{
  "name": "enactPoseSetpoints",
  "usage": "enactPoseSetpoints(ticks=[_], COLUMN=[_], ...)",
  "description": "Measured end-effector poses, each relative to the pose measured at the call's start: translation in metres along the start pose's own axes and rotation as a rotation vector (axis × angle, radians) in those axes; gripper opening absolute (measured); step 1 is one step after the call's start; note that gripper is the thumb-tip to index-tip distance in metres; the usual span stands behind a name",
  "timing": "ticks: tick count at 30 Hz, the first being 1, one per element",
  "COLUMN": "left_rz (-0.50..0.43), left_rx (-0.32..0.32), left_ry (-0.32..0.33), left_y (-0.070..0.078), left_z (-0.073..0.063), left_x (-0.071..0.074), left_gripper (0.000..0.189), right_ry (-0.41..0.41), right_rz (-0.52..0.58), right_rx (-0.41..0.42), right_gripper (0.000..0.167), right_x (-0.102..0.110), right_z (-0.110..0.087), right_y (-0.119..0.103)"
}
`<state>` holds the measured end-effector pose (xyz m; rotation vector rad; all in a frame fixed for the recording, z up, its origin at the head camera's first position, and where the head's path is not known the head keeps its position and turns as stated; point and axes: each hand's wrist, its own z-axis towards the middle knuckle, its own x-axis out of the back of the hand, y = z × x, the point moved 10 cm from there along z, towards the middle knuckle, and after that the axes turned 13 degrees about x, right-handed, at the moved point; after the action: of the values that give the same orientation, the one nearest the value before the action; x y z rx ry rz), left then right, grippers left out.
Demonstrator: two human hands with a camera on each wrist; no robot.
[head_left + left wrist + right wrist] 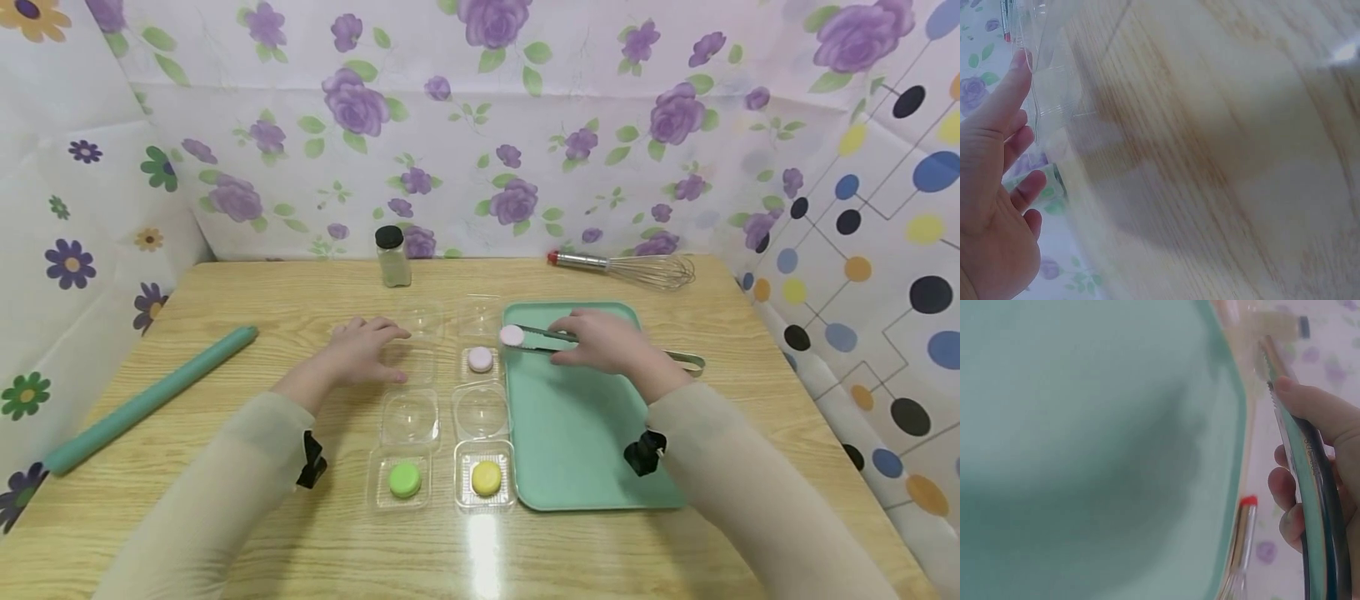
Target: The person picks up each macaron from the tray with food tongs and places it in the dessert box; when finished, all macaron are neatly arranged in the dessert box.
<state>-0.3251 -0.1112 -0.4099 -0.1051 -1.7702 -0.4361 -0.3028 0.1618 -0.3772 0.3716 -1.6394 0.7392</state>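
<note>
My right hand (603,340) grips a pair of metal tongs (1317,512) above the green tray's left part. A pale pink macaron (512,336) is pinched at the tongs' tips, near the tray's left edge. My left hand (362,352) has its fingers spread loosely at the left side of a clear plastic box (417,365) with a raised lid. In the left wrist view its fingertips are right at the clear plastic. Beside that box, another open box holds a pink macaron (480,360). Two nearer open boxes hold a green macaron (405,480) and a yellow macaron (486,477).
The green tray (585,450) lies right of the boxes. A whisk (630,268) and a black-capped jar (393,258) stand or lie along the table's back edge. A green rolling pin (153,400) lies slanted at the left. Patterned cloth walls enclose three sides.
</note>
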Motion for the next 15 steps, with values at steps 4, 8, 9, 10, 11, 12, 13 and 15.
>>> enactPoseSetpoints(ticks=[4,8,9,10,11,12,13,15], left_rz=[-0.004,-0.009,-0.013,-0.013,-0.014,-0.014,-0.016,-0.019], left_rx=[0.006,0.01,0.009,0.008,0.007,0.006,0.006,0.008], left_ry=[-0.002,-0.006,-0.005,-0.003,-0.002,-0.001,-0.001,-0.002], left_y=[-0.001,-0.001,-0.001,-0.001,0.0,0.0,0.0,0.0], left_z=[0.0,0.0,0.0,0.0,0.0,0.0,0.0,0.001], left_x=[-0.001,-0.001,-0.001,0.0,0.0,0.0,0.0,0.0], left_gripper=[0.072,0.072,0.072,0.072,0.072,0.072,0.072,0.072], right_ry=[-0.007,-0.018,-0.019,-0.018,-0.018,-0.017,-0.019,-0.023], right_rz=[0.001,0.016,0.016,0.015,0.016,0.015,0.017,0.022], right_rx=[0.028,0.064,0.074,0.085,0.094,0.103,0.11,0.115], right_gripper=[0.049,0.049,0.048,0.048,0.047,0.047,0.047,0.047], right_x=[-0.001,-0.005,-0.005,-0.006,-0.007,-0.007,-0.008,-0.009], right_z=[0.017,0.034,0.037,0.041,0.044,0.047,0.051,0.057], right_y=[-0.017,-0.034,-0.038,-0.043,-0.047,-0.05,-0.054,-0.06])
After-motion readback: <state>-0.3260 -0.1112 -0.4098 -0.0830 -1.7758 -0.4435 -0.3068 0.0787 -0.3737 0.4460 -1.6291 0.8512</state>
